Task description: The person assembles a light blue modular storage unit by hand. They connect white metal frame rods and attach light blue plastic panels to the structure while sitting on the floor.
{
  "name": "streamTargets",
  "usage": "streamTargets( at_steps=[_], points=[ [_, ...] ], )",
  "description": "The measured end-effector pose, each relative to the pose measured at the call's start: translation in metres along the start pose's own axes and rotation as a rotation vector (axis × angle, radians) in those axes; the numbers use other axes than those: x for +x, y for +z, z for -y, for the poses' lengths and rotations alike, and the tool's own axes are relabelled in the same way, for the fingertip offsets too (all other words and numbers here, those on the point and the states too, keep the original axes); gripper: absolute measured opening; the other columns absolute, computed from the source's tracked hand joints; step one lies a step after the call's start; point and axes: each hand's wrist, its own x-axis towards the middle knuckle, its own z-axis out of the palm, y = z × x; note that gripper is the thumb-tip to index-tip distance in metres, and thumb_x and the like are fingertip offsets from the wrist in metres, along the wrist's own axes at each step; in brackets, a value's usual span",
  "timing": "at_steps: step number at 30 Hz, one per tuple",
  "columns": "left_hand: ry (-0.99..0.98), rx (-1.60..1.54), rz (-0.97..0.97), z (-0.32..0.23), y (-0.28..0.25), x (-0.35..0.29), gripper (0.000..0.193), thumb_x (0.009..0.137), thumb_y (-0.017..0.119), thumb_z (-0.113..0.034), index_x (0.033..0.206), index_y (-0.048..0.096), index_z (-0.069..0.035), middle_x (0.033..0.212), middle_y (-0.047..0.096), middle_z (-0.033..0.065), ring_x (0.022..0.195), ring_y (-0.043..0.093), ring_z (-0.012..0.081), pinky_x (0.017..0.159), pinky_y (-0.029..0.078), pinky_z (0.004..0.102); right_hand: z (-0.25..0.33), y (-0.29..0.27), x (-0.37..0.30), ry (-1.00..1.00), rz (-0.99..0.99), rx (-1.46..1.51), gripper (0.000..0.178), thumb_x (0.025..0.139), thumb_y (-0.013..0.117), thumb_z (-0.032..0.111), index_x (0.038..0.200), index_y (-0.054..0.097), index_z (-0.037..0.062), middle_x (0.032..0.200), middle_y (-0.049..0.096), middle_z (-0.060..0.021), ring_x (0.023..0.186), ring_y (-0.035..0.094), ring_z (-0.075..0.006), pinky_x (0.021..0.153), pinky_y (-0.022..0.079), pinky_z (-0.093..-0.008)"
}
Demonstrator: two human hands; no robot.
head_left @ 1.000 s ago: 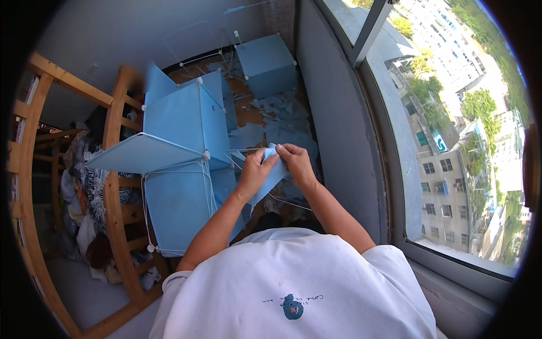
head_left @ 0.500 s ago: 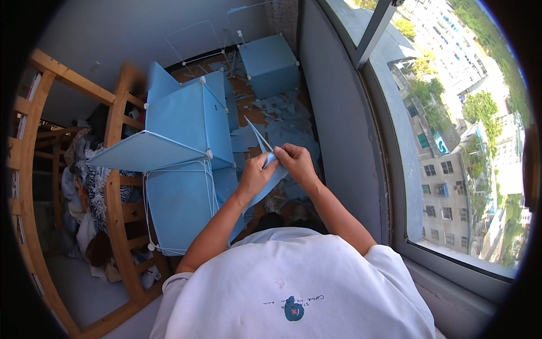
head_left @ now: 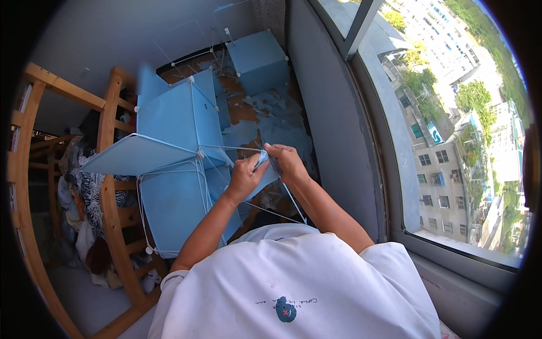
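Observation:
Both hands are together in front of my chest, at the corner of a wire-framed panel (head_left: 293, 196) whose white wires run left to the light blue cube shelving (head_left: 169, 198). My left hand (head_left: 246, 176) pinches the panel's blue plastic sheet (head_left: 261, 183), with a crumpled bit of it showing between thumb and fingers. My right hand (head_left: 287, 162) is closed over the same corner, thumb on top, beside a loose edge of sheet. The exact grip of its fingertips is partly hidden. Another blue flap panel (head_left: 138, 152) sticks out to the left of the shelving.
Torn pieces of blue sheet (head_left: 276, 121) litter the brown floor beyond my hands. A separate blue cube (head_left: 258, 62) stands at the far wall. To the left, a wooden bed frame (head_left: 111, 186) has piled clothes behind it. A wall and window (head_left: 446, 158) border my right side.
The panel has turned, so its wire edges now show, one reaching the shelving and one slanting toward me. Both hands stay together on it, and the view has shifted slightly.

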Motion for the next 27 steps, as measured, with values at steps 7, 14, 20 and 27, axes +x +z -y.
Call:
streamTargets(
  at_steps=[7, 14, 20, 27],
  points=[
    [-0.216, -0.188, -0.034, 0.006, -0.016, 0.002, 0.014, 0.083, 0.057, -0.015, 0.082, 0.06, -0.001, 0.066, 0.056, 0.0002, 0.06, 0.046, 0.0049, 0.054, 0.038, 0.0222, 0.002, 0.006, -0.006, -0.03, 0.069, -0.036, 0.027, 0.087, 0.056, 0.026, 0.074, 0.06, 0.0028, 0.062, 0.053, -0.0006, 0.05, 0.046, -0.0077, 0.046, 0.037, -0.0227],
    [-0.302, -0.293, -0.177, 0.028, -0.04, 0.017, 0.021, 0.078, 0.064, -0.02, 0.085, 0.058, -0.001, 0.071, 0.059, 0.0044, 0.064, 0.054, 0.0118, 0.059, 0.043, 0.0257, -0.034, -0.017, -0.024, -0.153, 0.098, -0.366, 0.03, 0.089, 0.054, 0.026, 0.069, 0.057, 0.0042, 0.057, 0.045, 0.0046, 0.05, 0.036, -0.0027, 0.044, 0.027, -0.02],
    [-0.22, -0.034, -0.05, 0.031, -0.034, 0.021, 0.042, 0.07, 0.073, -0.025, 0.097, 0.053, 0.001, 0.081, 0.062, 0.0128, 0.072, 0.06, 0.0203, 0.065, 0.046, 0.0306, -0.033, -0.021, -0.026, -0.332, -0.063, -0.485, 0.023, 0.086, 0.056, 0.02, 0.076, 0.061, -0.0006, 0.057, 0.046, 0.0053, 0.051, 0.035, -0.0032, 0.045, 0.027, -0.022],
    [-0.276, 0.547, -0.176, 0.067, -0.03, 0.026, 0.02, 0.078, 0.062, -0.021, 0.09, 0.061, -0.005, 0.076, 0.063, 0.0169, 0.071, 0.06, 0.0352, 0.061, 0.047, 0.0409, -0.02, -0.013, -0.043, -0.304, 0.002, -0.431, 0.023, 0.088, 0.056, 0.021, 0.079, 0.062, 0.0002, 0.063, 0.048, 0.0042, 0.058, 0.036, -0.0045, 0.053, 0.029, -0.0211]
  ],
)
